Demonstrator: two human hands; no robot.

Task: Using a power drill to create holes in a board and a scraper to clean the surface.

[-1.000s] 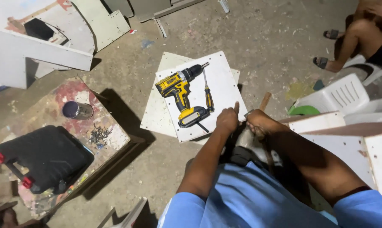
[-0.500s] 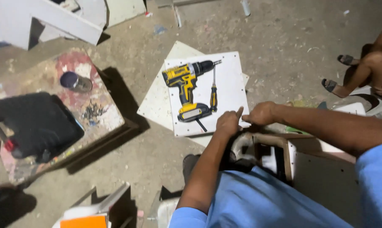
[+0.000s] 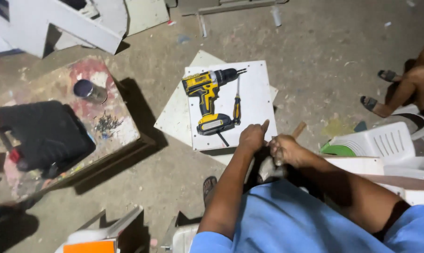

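Observation:
My left hand (image 3: pixel 252 137) rests at the near edge of a white square board (image 3: pixel 258 98), fingers curled and the index finger stretched out; whether it pinches anything is hidden. Right beside it, my right hand (image 3: pixel 285 150) is closed around a wooden handle (image 3: pixel 299 128) that sticks out toward the board; the tool's head is hidden below my hands. On the board lie a yellow and black cordless drill (image 3: pixel 207 96) and a screwdriver (image 3: pixel 237 107) with a yellow and black handle.
A black tool case (image 3: pixel 43 136), a small tin (image 3: pixel 89 90) and loose screws (image 3: pixel 108 122) sit on a paint-stained low table (image 3: pixel 127 136) at left. White panels (image 3: pixel 81 23) lie at the back. A white plastic chair (image 3: pixel 385 140) and another person's legs (image 3: pixel 404 89) are at right.
The view has shifted, so the board and table sit differently in frame. Both hands stay close together at the board's near edge, the right one still on the wooden handle.

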